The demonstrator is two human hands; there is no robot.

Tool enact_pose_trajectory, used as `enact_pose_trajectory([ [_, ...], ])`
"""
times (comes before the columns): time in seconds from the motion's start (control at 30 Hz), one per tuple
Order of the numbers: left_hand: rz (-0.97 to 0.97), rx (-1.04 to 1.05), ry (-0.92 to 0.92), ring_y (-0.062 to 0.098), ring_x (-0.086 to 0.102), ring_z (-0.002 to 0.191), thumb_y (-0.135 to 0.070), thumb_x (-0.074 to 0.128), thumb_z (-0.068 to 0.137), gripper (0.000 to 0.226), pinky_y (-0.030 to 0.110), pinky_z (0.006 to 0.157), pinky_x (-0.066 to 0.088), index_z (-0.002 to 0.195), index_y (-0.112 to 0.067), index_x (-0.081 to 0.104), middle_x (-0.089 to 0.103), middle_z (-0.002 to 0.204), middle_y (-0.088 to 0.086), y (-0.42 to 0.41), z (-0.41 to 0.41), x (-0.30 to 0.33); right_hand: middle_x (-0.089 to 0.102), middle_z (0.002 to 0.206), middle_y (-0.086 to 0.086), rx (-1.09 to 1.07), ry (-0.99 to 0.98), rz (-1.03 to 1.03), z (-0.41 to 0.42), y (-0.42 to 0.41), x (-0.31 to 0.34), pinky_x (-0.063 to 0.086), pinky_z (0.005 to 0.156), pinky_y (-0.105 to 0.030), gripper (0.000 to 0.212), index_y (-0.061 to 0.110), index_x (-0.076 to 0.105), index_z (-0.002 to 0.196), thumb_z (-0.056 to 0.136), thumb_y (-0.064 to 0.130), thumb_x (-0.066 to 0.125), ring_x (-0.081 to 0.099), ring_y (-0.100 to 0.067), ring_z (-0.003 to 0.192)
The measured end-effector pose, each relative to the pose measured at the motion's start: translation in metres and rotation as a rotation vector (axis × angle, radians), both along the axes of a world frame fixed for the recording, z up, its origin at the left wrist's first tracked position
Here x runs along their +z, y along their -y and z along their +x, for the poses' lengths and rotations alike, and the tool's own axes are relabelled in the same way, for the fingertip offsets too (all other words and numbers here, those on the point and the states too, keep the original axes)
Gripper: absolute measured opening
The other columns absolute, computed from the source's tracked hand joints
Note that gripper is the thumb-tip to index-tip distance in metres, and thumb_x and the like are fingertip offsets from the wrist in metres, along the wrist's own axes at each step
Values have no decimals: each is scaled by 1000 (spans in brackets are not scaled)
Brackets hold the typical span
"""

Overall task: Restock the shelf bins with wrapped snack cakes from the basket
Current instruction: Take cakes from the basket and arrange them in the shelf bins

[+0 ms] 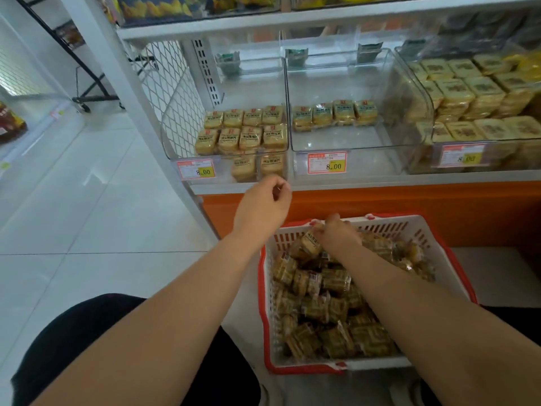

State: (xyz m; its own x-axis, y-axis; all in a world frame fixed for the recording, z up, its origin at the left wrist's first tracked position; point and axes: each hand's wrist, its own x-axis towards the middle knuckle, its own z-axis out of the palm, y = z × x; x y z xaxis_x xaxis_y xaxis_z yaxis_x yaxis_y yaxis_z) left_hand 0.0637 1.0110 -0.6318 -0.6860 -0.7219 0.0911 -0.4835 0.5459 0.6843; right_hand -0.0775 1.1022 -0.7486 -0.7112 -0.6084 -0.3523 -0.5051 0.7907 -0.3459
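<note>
Pinching one wrapped snack cake (311, 243) between curled fingers, the right hand (336, 234) is reaching down into the far end of the white and red basket (448, 259), its forearm stretching across the heap of wrapped cakes (330, 312) that is filling the basket. Its left hand (265, 205) is hovering above and to the left of the basket, just in front of the left clear bin (181, 136), fingers loosely curled toward the palm and holding nothing visible. That left bin is holding two rows of cakes with two more at its front wall. Beside it, the middle bin (351, 142) is holding only one row of four cakes at the back, and the right bin (415, 112) is sitting stacked high with cakes. Price tags (327, 162) are hanging on the bin fronts.
</note>
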Motion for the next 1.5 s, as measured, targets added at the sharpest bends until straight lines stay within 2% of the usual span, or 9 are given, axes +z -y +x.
enact_pose_trajectory([
  [0.13, -278, -193, 370, 9, 60, 86, -32, 53, 97, 10, 28, 66, 50, 101, -29, 62, 63, 95, -13, 15, 11, -16, 63, 106, -8, 28, -12, 31, -1, -2, -2, 54, 72, -36, 27, 18, 41, 115, 95, 25, 57, 63, -24, 94],
  [0.23, -202, -228, 476, 11, 58, 96, -35, 55, 97, 22, 28, 73, 46, 117, -28, 60, 64, 114, -7, 26, 9, -11, 63, 97, 0, 51, 170, -205, -1, -14, 15, 52, 56, -25, 24, 25, 43, 109, 94, 20, 61, 62, -12, 78],
  [0.33, -73, -368, 612, 20, 52, 124, -39, 55, 98, 51, 35, 98, 46, 144, -23, 43, 50, 144, 2, 30, 4, 17, 58, 99, 15, 94, 293, -441, 4, -19, 62, 48, 63, -15, 30, 29, 48, 108, 89, 20, 69, 57, -2, 90],
  [0.43, -26, -468, 546, 24, 55, 121, -34, 61, 96, 51, 36, 97, 46, 140, -14, 48, 55, 138, 9, 32, 1, 62, 61, 99, 12, 165, 336, -654, 14, -14, 124, 51, 65, -15, 28, 27, 53, 100, 85, 15, 74, 60, -1, 91],
  [0.6, 168, -336, 148, 4, 63, 93, -22, 70, 90, 41, 17, 69, 49, 130, -19, 59, 65, 106, -8, 62, 12, 113, 62, 99, 10, 200, 348, -911, 25, 24, 190, 57, 71, -24, 27, 27, 54, 95, 84, 13, 74, 64, -8, 92],
  [0.77, 260, -32, -75, 22, 69, 97, -14, 67, 92, 37, 44, 85, 58, 125, -21, 49, 66, 124, 11, 132, 10, 109, 55, 115, 13, 291, 106, -709, 21, 82, 216, 45, 71, -12, 34, 20, 50, 128, 96, 17, 60, 56, -5, 98],
  [1.0, -214, 197, 402, 30, 59, 106, -14, 55, 97, 26, 35, 74, 40, 122, -8, 55, 62, 119, 12, 186, -20, 70, 57, 134, -6, 355, 85, -277, 15, 150, 221, 42, 103, -28, 33, 13, 59, 130, 97, 13, 54, 54, -24, 122],
  [1.2, -76, 62, 757, 30, 59, 110, -20, 57, 95, 34, 38, 90, 49, 126, -5, 57, 61, 121, 12, 209, -30, 26, 55, 132, -10, 350, 151, -107, 7, 183, 202, 57, 90, -39, 32, 5, 55, 126, 95, 2, 49, 63, -25, 107],
  [1.5, -77, 31, 821, 26, 60, 105, -33, 61, 91, 37, 37, 90, 50, 123, -15, 62, 64, 117, 8, 218, -28, 16, 45, 148, -7, 429, 22, -99, 7, 169, 194, 38, 105, -31, 50, 13, 44, 144, 96, -1, 42, 46, -23, 132],
])
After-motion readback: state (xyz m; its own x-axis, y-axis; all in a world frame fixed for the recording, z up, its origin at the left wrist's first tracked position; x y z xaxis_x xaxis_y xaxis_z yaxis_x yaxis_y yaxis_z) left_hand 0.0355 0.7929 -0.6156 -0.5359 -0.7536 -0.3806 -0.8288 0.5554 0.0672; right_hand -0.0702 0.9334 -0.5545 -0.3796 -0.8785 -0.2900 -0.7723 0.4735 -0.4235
